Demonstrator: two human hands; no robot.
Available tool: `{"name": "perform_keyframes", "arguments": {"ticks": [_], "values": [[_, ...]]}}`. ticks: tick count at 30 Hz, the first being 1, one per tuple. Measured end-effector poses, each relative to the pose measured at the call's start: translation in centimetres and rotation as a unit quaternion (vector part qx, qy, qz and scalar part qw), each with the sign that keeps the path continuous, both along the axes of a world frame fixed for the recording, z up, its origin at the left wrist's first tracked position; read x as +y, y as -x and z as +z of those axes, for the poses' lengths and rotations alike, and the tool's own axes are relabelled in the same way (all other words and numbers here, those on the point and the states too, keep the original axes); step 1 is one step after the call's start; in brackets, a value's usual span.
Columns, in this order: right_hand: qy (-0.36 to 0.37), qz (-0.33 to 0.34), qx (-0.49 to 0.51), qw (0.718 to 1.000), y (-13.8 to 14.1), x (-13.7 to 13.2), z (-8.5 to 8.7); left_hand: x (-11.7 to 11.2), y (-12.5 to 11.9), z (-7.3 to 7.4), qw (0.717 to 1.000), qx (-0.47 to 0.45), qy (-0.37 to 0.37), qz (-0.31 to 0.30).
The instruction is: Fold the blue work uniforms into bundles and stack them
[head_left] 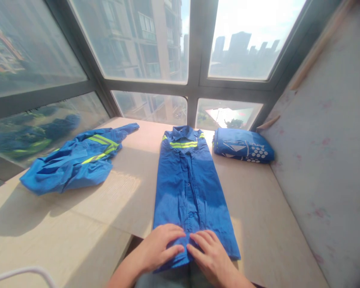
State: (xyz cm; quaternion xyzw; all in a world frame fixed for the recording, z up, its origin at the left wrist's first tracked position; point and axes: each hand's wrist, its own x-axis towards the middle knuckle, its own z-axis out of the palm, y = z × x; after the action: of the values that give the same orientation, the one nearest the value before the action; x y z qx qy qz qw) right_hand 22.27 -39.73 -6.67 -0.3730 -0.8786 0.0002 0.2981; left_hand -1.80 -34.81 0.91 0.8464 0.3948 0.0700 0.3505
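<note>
A blue work jacket (180, 188) with yellow-green reflective stripes lies in a long, narrow shape in front of me, collar at the far end and sleeves out of sight. Its button front runs down the middle and looks slightly creased. Near the hem, my left hand (165, 246) rests on the cloth, fingers stretched out and thumb apart. Beside it, my right hand (208, 252) lies on the same end with its fingers spread. The fingertips of both hands almost meet over the button front. Neither hand visibly pinches the fabric.
To the left lies a crumpled blue garment (75, 156) with similar stripes. At the back right sits a folded blue bundle (243, 145) with white print. Windows border the pale tabletop (258, 212), a wall (327, 152) its right side. A white cable (24, 271) curves at lower left.
</note>
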Motion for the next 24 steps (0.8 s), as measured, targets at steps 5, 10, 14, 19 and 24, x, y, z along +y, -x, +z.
{"name": "perform_keyframes", "arguments": {"ticks": [5, 10, 14, 19, 24], "values": [[0.029, 0.013, -0.053, 0.998, -0.4, 1.0, 1.3, 4.9, -0.3, -1.5, 0.991, 0.003, -0.128, 0.043], [0.097, 0.057, -0.106, 0.988, -1.4, 1.5, 3.2, 9.4, -2.2, -3.0, 0.96, 0.068, -0.271, 0.027], [0.156, 0.099, -0.128, 0.974, -2.1, 1.2, 5.5, 10.4, -4.0, -3.5, 0.947, 0.069, -0.309, -0.05], [0.258, 0.149, -0.132, 0.945, -2.8, 2.0, 10.1, 8.6, -5.7, -4.5, 0.947, 0.051, -0.293, -0.12], [0.36, 0.191, -0.087, 0.909, -3.4, 6.5, 17.5, 5.8, -6.8, -5.6, 0.958, 0.041, -0.264, -0.107]]}}
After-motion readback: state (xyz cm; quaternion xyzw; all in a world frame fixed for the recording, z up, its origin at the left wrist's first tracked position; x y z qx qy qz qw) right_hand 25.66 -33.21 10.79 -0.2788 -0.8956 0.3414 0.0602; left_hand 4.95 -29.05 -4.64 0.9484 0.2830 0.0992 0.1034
